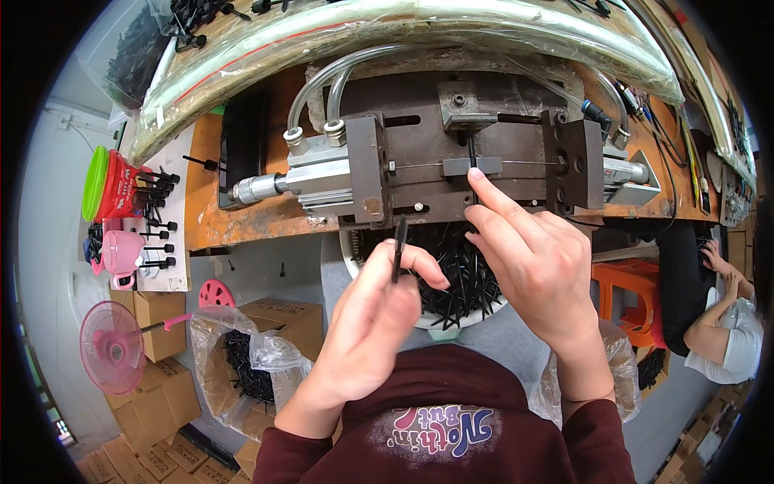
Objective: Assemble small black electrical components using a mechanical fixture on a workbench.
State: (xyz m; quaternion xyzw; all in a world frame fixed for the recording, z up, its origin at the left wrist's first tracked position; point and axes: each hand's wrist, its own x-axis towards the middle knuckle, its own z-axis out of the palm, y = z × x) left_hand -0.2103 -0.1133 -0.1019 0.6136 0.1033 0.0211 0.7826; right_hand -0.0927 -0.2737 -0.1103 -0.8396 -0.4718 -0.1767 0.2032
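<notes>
A dark metal fixture (419,189) lies across the bench edge in front of me, with a small grey block (489,166) at its middle. A slim black rod (472,148) stretches over this block from under an upper metal bracket (469,121). My right hand (532,262) has its index fingertip on that rod at the block, with thumb and other fingers bunched around its near end, which they partly hide. Lower and to the left, my left hand (375,310) pinches another slim black rod (399,248), held nearly upright. Beneath both hands sits a bowl (348,256) heaped with black rods (459,278).
Air cylinders (322,173) with clear hoses (318,81) flank the fixture. At left are a red tub (117,187), a pink cup (122,248), a pink fan (111,347) and cartons (165,403). On the right, another person (717,323) sits near an orange stool (625,294).
</notes>
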